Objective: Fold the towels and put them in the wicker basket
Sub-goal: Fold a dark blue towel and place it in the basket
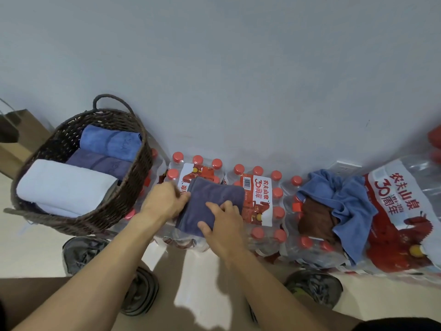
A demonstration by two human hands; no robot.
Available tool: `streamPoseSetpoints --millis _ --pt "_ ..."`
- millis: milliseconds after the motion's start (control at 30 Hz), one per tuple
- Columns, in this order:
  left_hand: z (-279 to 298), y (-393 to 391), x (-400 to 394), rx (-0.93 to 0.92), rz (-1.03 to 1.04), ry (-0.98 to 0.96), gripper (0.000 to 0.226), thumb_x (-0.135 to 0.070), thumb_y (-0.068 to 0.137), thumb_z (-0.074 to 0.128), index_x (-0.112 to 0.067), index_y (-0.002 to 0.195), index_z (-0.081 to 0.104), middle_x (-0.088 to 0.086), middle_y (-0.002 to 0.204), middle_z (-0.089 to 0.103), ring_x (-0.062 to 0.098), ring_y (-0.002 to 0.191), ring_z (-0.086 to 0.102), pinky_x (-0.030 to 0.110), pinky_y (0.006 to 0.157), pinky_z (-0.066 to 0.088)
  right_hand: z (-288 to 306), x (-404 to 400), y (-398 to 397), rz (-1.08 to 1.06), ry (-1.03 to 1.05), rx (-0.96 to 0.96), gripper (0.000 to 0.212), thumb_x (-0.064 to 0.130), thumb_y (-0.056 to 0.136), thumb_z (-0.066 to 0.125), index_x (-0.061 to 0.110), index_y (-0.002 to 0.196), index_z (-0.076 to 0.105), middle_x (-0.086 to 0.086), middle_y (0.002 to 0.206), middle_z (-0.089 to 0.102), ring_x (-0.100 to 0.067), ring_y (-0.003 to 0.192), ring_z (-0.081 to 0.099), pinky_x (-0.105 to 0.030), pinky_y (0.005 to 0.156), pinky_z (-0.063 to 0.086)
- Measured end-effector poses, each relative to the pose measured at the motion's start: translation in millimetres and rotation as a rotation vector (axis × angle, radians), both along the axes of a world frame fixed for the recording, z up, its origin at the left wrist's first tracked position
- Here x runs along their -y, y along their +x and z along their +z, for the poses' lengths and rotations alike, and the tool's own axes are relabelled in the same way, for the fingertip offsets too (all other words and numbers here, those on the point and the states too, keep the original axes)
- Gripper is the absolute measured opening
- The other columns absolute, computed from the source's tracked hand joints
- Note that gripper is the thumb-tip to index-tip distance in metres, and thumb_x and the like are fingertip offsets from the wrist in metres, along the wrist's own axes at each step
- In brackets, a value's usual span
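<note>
**Both hands on a folded grey-purple towel**

Fingers of the right hand [220, 220] lie spread and nearly flat on top of the folded grey-purple towel [212, 201], pressing it down, with the thumb at its near edge. At the towel's left edge the left hand [164, 201] curls its fingers round the fold, gripping it. Beneath the grip, the towel rests on shrink-wrapped packs of red-capped water bottles [262, 199] that stand against the wall [238, 80].

Left of the grip sits the wicker basket [133, 194], touching the bottle packs. Inside it lie three folded towels: a white towel [64, 185] nearest, a purple towel [102, 163] behind it, and a blue towel [109, 142] farthest back.

Right of the grip, well apart from it, an unfolded blue towel [348, 201] lies crumpled on the packs, partly over a brown towel [315, 218].

Below the grip, dark shoes [315, 287] stand on the pale floor [35, 254].
</note>
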State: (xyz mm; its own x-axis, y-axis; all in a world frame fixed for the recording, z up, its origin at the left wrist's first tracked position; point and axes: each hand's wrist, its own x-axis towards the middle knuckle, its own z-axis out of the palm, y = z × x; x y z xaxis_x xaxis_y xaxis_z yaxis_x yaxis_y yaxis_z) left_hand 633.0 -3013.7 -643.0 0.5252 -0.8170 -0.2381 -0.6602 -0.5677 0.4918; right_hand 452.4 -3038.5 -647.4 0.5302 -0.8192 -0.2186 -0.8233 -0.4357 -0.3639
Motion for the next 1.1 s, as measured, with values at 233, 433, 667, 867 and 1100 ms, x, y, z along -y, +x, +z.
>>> streamPoseSetpoints --millis 233,433,667,867,1100 --pt "2 -23 -4 -0.075 -0.079 0.249 0.031 -0.04 0.074 0.08 -0.013 0.083 0.067 0.004 0.076 0.069 0.018 0.071 0.066 0.035 0.071 0.059 -5 -6 0 -0.023 -0.024 0.065 0.06 0.051 0.093 0.055 0.03 0.147 0.04 -0.003 0.132 0.044 -0.023 0.12 0.04 -0.037 0.1 0.041" --pt "10 -26 -6 -0.239 -0.04 0.265 0.024 -0.031 0.075 0.077 -0.013 0.084 0.063 0.002 0.071 0.066 0.019 0.069 0.065 0.027 0.061 0.051 22 15 -2 0.158 0.239 -0.116 0.08 0.051 0.09 0.06 0.022 0.154 0.022 -0.014 0.153 0.025 -0.036 0.138 0.028 -0.046 0.113 0.032" --pt "66 -40 8 -0.127 -0.238 -0.003 0.037 -0.01 0.073 0.07 -0.018 0.097 0.043 -0.001 0.079 0.057 0.009 0.065 0.053 0.023 0.049 0.036 82 39 -16 0.14 0.088 0.256 0.107 0.044 0.063 0.084 0.037 0.148 0.022 0.007 0.152 0.006 -0.026 0.145 0.011 -0.044 0.116 0.027" --pt "109 -43 8 -0.35 -0.53 -0.3 0.028 -0.013 0.077 0.076 -0.031 0.093 0.062 -0.008 0.086 0.071 0.011 0.078 0.067 0.032 0.073 0.055 117 56 -29 0.197 -0.033 0.052 0.063 0.05 0.058 0.083 0.033 0.114 0.061 0.011 0.138 0.049 -0.017 0.146 0.017 -0.055 0.118 0.003" --pt "87 -33 7 -0.743 -0.392 -0.258 0.016 -0.017 0.097 0.058 -0.016 0.109 0.068 0.004 0.103 0.073 0.019 0.099 0.069 0.032 0.087 0.055 132 84 -76 0.102 0.479 0.139 0.022 0.043 0.076 0.08 0.028 0.089 0.072 0.008 0.085 0.074 -0.007 0.076 0.07 -0.028 0.07 0.054"
